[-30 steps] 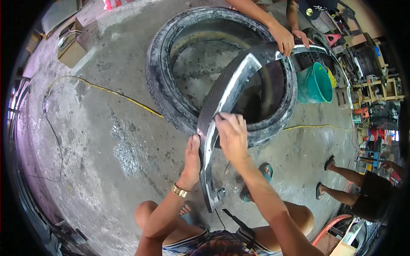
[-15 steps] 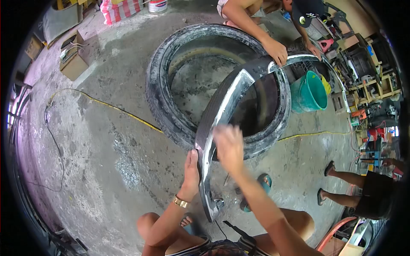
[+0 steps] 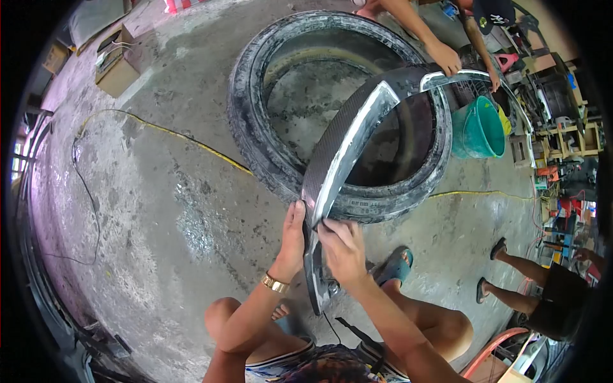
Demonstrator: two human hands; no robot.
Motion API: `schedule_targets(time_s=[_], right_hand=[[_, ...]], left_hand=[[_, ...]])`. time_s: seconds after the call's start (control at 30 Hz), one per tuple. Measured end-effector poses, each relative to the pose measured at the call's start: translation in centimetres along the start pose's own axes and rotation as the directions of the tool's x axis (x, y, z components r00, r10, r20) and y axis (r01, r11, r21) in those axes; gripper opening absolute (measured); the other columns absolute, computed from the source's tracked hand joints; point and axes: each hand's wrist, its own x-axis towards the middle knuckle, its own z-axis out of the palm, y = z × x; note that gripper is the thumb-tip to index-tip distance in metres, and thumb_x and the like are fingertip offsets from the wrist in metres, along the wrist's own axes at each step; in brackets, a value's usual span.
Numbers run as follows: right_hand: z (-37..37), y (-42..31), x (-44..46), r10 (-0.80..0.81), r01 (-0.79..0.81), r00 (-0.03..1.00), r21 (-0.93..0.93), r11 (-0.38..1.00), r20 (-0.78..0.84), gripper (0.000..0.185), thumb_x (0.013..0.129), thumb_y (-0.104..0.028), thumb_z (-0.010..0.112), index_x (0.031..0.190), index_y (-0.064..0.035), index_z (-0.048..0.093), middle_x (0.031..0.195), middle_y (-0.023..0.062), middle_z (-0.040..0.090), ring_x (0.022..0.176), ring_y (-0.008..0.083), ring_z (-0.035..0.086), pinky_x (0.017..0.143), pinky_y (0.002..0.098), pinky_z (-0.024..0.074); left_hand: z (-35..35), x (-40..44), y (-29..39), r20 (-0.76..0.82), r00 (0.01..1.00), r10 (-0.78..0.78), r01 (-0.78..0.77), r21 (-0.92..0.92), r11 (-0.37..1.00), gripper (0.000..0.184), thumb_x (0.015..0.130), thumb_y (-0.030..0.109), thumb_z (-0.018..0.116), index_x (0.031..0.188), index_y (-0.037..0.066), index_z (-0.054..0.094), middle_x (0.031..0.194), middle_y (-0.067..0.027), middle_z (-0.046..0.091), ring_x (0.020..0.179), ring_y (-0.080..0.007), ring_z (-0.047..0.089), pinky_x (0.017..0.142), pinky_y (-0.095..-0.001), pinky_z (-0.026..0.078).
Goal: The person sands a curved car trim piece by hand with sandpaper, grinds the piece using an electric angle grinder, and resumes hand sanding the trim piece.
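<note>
A long curved dark panel [image 3: 332,143] with a carbon-like weave and a white inner edge rests across a big black tire [image 3: 246,108]. My left hand [image 3: 292,239] lies along the panel's left edge, palm against it, fingers pointing up and a gold watch on the wrist. On the opposite side my right hand [image 3: 343,247] has its fingers bent and pressed at the white inner edge; whatever they may hold is hidden. Past the tire, a co-worker's hand [image 3: 445,59] touches the panel's far part, and their other hand is by the white rim at its right.
A green bucket [image 3: 479,131] stands right of the tire. A yellow cable [image 3: 191,142] crosses the floor. One cardboard box [image 3: 118,73] sits at the upper left. Another person's legs [image 3: 518,281] are at the right, near cluttered shelves [image 3: 568,140].
My right hand has moved down along the panel's inner edge, toward its near end. My left hand stays at the left edge. The co-worker's right-side hand has shifted along the rim.
</note>
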Motion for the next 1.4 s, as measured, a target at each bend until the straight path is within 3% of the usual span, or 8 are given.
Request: schedule_targets(time_s=[0.47,0.8,0.87,1.07,1.13,1.2,1.27,1.4], right_hand=[[-0.3,4.4,5.9,-0.004,-0.002,1.000,-0.255,0.967,-0.022,0.024,0.082,-0.007,0.064,0.106,-0.0051,0.068,0.110,0.0108,0.062,0.099,0.0349,0.057,0.084,0.0464,0.0467],[-0.2,4.7,4.0,-0.090,0.091,0.996,-0.101,0.991,0.008,0.030,0.083,-0.006,0.061,0.111,-0.0101,0.069,0.109,0.0095,0.063,0.100,0.0306,0.057,0.086,0.0424,0.0466],[-1.2,6.4,7.3,-0.153,0.148,0.988,-0.342,0.928,0.013,0.030,0.083,-0.005,0.061,0.111,-0.0085,0.069,0.108,0.0090,0.062,0.100,0.0303,0.057,0.085,0.0436,0.0462],[0.5,5.0,4.5,-0.111,0.107,0.992,-0.054,0.993,-0.068,0.028,0.081,-0.006,0.062,0.109,-0.0052,0.068,0.108,0.0092,0.063,0.093,0.0334,0.055,0.079,0.0459,0.0458],[-0.8,7.1,7.8,-0.149,0.143,0.989,-0.273,0.951,-0.001,0.027,0.081,-0.006,0.062,0.107,-0.0051,0.068,0.106,0.0083,0.063,0.091,0.0318,0.056,0.078,0.0441,0.0460],[-0.6,7.9,10.7,-0.049,0.030,0.996,-0.230,0.973,-0.079,0.024,0.081,-0.006,0.063,0.105,-0.0054,0.068,0.105,0.0095,0.062,0.093,0.0332,0.055,0.079,0.0455,0.0458],[-0.5,6.3,7.4,-0.065,0.049,0.996,-0.245,0.968,-0.055,0.025,0.081,-0.008,0.065,0.106,-0.0055,0.068,0.106,0.0094,0.062,0.094,0.0326,0.055,0.080,0.0459,0.0458],[-1.1,8.3,8.8,-0.101,0.097,0.995,-0.285,0.954,-0.001,0.024,0.085,-0.007,0.062,0.108,-0.0056,0.068,0.109,0.0079,0.063,0.094,0.0299,0.056,0.081,0.0453,0.0460]], left_hand=[[0.0,-0.5,0.1,-0.061,0.997,-0.057,0.063,0.103,0.993,0.046,0.107,0.041,0.049,0.132,0.002,0.055,0.121,-0.0043,0.063,0.107,-0.0117,0.057,0.095,-0.0288,0.045],[0.1,-0.1,-0.3,-0.021,0.997,0.073,-0.068,0.180,0.981,0.050,0.107,0.042,0.046,0.132,-0.001,0.054,0.123,-0.0071,0.060,0.107,-0.0144,0.055,0.097,-0.0298,0.044],[0.4,-0.1,0.0,-0.052,0.998,0.046,-0.034,0.213,0.977,0.048,0.108,0.041,0.046,0.131,0.000,0.055,0.121,-0.0059,0.060,0.106,-0.0136,0.055,0.095,-0.0295,0.045],[-0.3,0.0,-0.3,-0.062,0.998,-0.016,0.025,0.146,0.989,0.048,0.108,0.041,0.046,0.129,0.000,0.056,0.119,-0.0042,0.061,0.105,-0.0120,0.055,0.095,-0.0292,0.045],[-0.9,0.3,-1.1,-0.067,0.997,0.040,-0.022,0.247,0.969,0.043,0.106,0.048,0.044,0.123,0.010,0.057,0.087,0.0018,0.062,0.063,-0.0074,0.058,0.052,-0.0244,0.050],[-0.5,-0.1,-0.5,-0.076,0.996,0.052,-0.027,0.291,0.956,0.043,0.107,0.048,0.044,0.123,0.011,0.056,0.087,0.0008,0.062,0.063,-0.0082,0.058,0.053,-0.0246,0.050],[0.6,-0.9,0.6,-0.087,0.995,-0.049,0.066,0.208,0.976,0.051,0.107,0.043,0.046,0.132,-0.001,0.054,0.124,-0.0055,0.061,0.107,-0.0131,0.055,0.098,-0.0300,0.044],[0.1,-0.3,-0.2,-0.119,0.992,-0.036,0.060,0.207,0.977,0.050,0.107,0.043,0.047,0.132,0.000,0.054,0.122,-0.0046,0.061,0.107,-0.0127,0.056,0.097,-0.0292,0.045]])
